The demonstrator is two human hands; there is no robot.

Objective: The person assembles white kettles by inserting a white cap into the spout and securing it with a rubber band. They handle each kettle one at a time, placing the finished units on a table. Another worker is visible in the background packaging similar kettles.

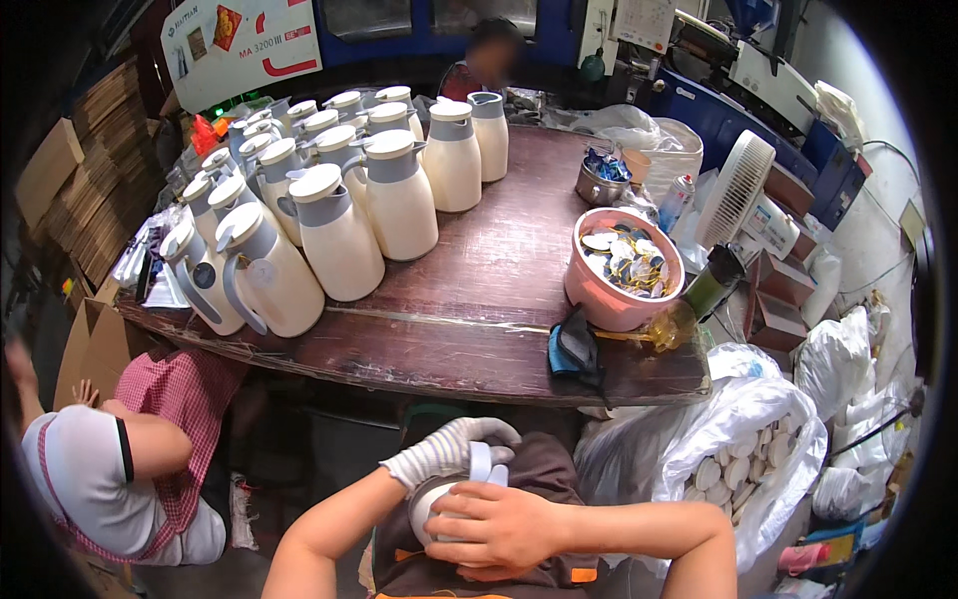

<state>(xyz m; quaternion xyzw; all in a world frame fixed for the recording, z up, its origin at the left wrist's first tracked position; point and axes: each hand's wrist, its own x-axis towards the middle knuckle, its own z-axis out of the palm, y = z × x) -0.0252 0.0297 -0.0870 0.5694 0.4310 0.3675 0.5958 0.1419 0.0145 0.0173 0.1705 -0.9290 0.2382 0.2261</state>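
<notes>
Both hands clasp the jug (451,496) at six o'clock: gloved left hand (446,448) on its slippery handle, bare right hand (494,526) gripping the body.

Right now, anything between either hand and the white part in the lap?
Nothing visible. Both hands are already on the round white part: the bare right hand lies over its front, and the striped-gloved left hand grips it from behind. The table edge sits ahead of the hands, apart from them.
</notes>
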